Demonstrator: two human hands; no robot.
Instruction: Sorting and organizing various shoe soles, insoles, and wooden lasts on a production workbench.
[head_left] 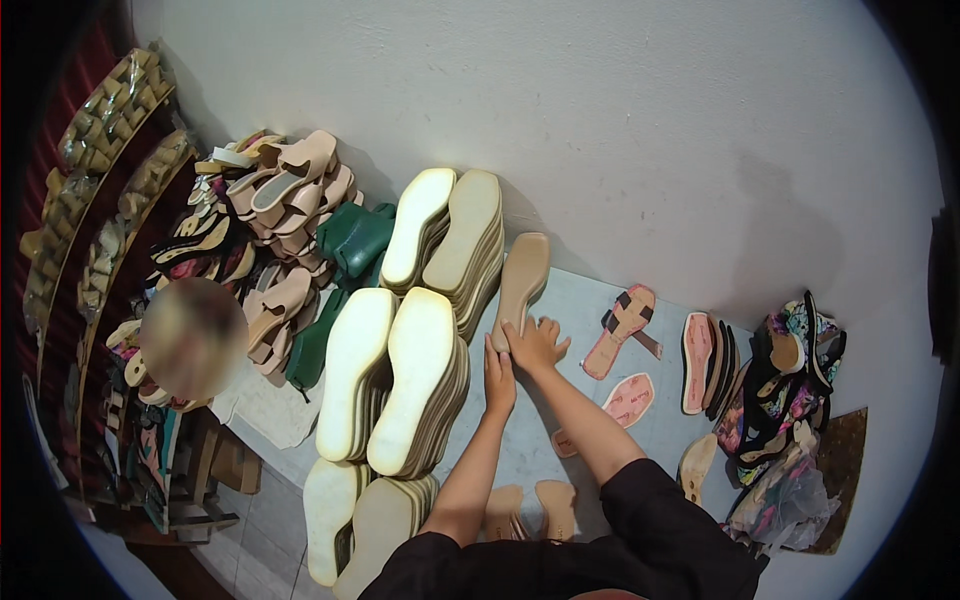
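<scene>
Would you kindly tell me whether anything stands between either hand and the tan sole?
Nothing visible does: the left hand and the right hand both appear to touch the near end of the tan sole. The beige-topped stack stands to its left, beside it rather than between.

The left hand (499, 382) and right hand (534, 346) cover part of a beige sole's (526, 270) near end; their hold underneath is hidden. The right forearm (592, 412) partly hides a pink insole (630, 398), whose print is too small to read. The dark shirt (620, 525), cut off below, covers parts of two tan insoles (557, 508). A round blur (195, 340) masks things at left; plastic (795, 510) clouds those at right.
</scene>
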